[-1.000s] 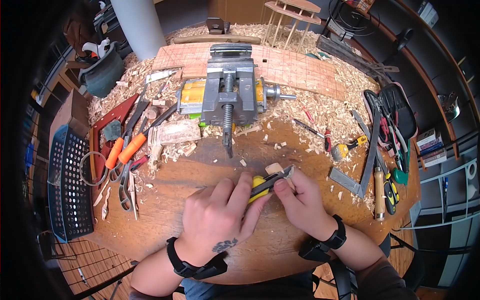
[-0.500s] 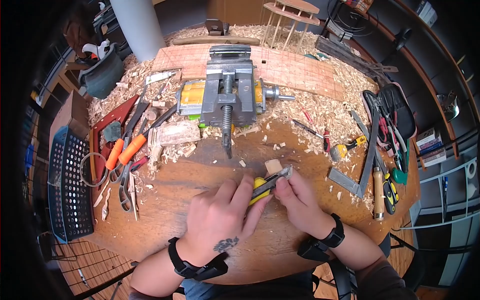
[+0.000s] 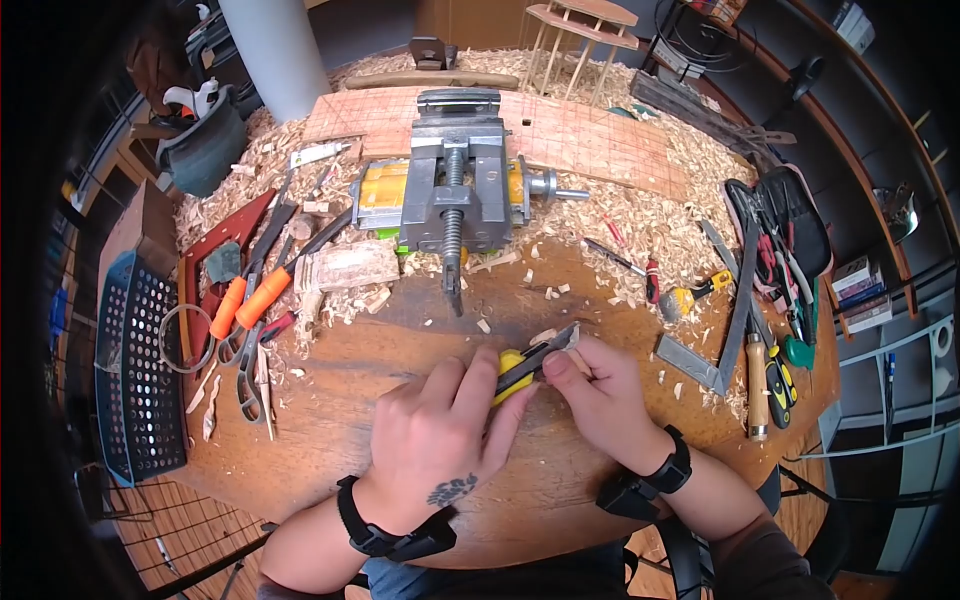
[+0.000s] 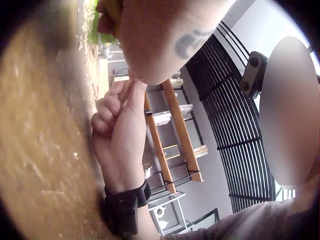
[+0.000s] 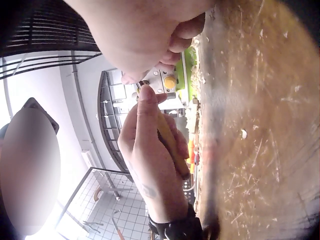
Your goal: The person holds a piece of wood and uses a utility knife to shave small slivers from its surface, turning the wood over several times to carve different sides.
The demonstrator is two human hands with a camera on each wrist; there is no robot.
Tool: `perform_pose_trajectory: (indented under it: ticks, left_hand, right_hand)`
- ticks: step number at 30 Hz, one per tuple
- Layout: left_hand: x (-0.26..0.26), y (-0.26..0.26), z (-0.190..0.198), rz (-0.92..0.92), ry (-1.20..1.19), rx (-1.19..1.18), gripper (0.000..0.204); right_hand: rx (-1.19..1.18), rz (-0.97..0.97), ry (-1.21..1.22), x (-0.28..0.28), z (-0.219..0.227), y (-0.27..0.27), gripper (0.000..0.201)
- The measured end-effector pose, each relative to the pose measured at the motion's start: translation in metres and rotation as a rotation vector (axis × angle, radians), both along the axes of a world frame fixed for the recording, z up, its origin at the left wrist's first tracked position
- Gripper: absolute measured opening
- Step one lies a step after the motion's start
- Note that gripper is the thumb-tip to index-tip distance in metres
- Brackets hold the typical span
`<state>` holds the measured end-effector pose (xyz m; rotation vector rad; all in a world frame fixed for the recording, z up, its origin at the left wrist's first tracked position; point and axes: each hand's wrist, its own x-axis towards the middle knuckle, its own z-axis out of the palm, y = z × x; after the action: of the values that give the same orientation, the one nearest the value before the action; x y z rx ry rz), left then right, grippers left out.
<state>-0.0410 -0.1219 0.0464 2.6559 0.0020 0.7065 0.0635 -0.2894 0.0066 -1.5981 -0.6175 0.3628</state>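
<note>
A yellow and black knife-like tool (image 3: 513, 376) is gripped in my left hand (image 3: 425, 430), fingers curled round its handle, over the front middle of the table. Its dark front end points up and right, to the fingertips of my right hand (image 3: 605, 405), which pinch a small pale wood piece (image 3: 578, 358); the fingers and tool hide most of that piece. In the right wrist view, the left hand (image 5: 152, 150) wraps the yellow handle (image 5: 172, 145), thumb stretched along it. The left wrist view shows the right hand (image 4: 122, 132) with fingers curled and thumb extended.
A metal vise (image 3: 457, 180) stands beyond the hands, its screw pointing at them. Orange-handled tools (image 3: 265, 297), scissors and a perforated basket (image 3: 125, 380) lie left. A metal square (image 3: 693, 363), a chisel (image 3: 758, 390) and pliers are right. Shavings (image 3: 600, 225) cover the back.
The tool's front end has swung slightly upward over the wood piece, which now shows less between the hands. Both hands keep their grips and have shifted only a little.
</note>
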Motion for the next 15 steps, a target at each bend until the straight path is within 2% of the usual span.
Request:
perform_pose_trajectory:
  ticks: [7,15]
  left_hand:
    - [-0.001,-0.004,0.000,0.039,0.000,-0.017,0.037]
    - [-0.002,-0.002,0.000,-0.014,0.088,-0.083,0.040]
  right_hand:
    - [-0.113,-0.041,-0.054,0.002,0.004,-0.002,0.035]
    - [-0.036,-0.015,-0.153,0.001,-0.004,0.001,0.031]
